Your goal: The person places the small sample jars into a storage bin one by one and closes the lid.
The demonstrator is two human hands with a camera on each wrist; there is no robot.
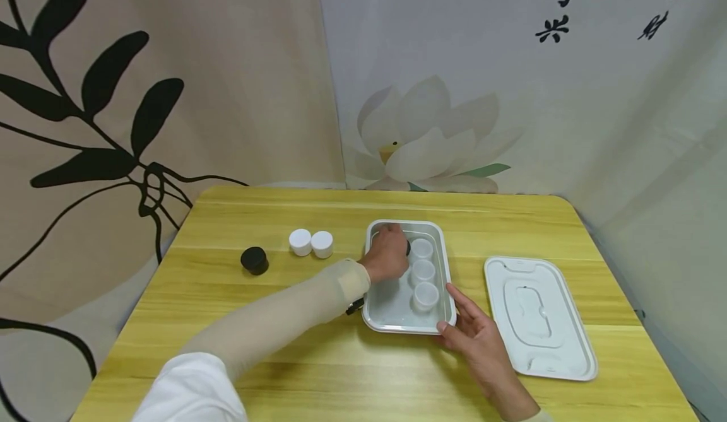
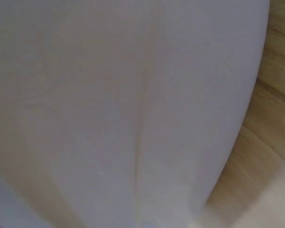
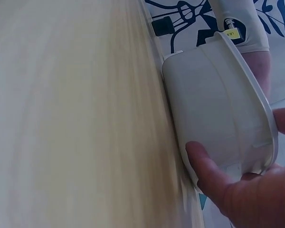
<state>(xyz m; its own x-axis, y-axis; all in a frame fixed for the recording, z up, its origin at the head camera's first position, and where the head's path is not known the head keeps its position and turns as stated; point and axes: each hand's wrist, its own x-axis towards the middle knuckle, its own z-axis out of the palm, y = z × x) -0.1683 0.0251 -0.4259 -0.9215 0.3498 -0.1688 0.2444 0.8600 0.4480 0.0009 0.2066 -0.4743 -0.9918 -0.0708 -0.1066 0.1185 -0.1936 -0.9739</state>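
A white rectangular plastic box [image 1: 377, 321] lies uncovered on the table. Inside, three small translucent white cups [image 1: 425, 297] stand in a row along its right side. My left hand [image 1: 389, 252] reaches down into the far left part of the box, fingers bent downward. A small black round piece [image 1: 407, 248] peeks out beside those fingers, mostly hidden by them. My right hand [image 1: 474, 337] grips the box's near right corner; in the right wrist view a fingertip [image 3: 197, 152] presses the box's side wall [image 3: 209, 104]. Only pale sleeve [image 2: 133, 114] fills most of the left wrist view.
Left of the box, two small white round containers [image 1: 311, 243] stand side by side, and a small black cylinder [image 1: 254, 260] is farther left. The white lid [image 1: 539, 318] lies flat right of the box. A printed curtain [image 1: 272, 81] hangs behind the wooden table [image 1: 307, 371].
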